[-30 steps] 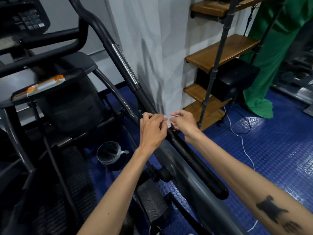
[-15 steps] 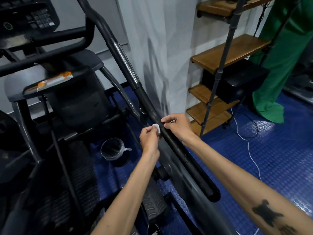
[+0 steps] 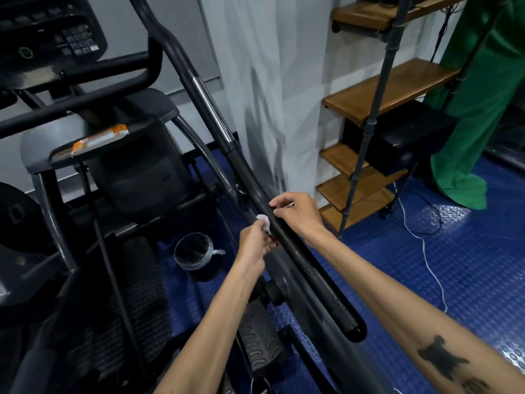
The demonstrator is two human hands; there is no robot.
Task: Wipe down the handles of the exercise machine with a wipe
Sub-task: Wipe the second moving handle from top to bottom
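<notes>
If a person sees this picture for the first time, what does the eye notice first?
Two bare arms reach to the long black handle at centre: the left hand holds a white wipe against it, and the right hand rests on top. A green cloth hangs at far right.

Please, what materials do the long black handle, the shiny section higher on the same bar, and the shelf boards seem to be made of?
The black handle looks like matte rubber or foam over a tube: dull, faintly textured. The shiny section seems polished or chromed metal, given its bright mirror-like streak. The shelf boards appear to be varnished wood, warm brown with a soft sheen, though laminate cannot be ruled out.
</notes>
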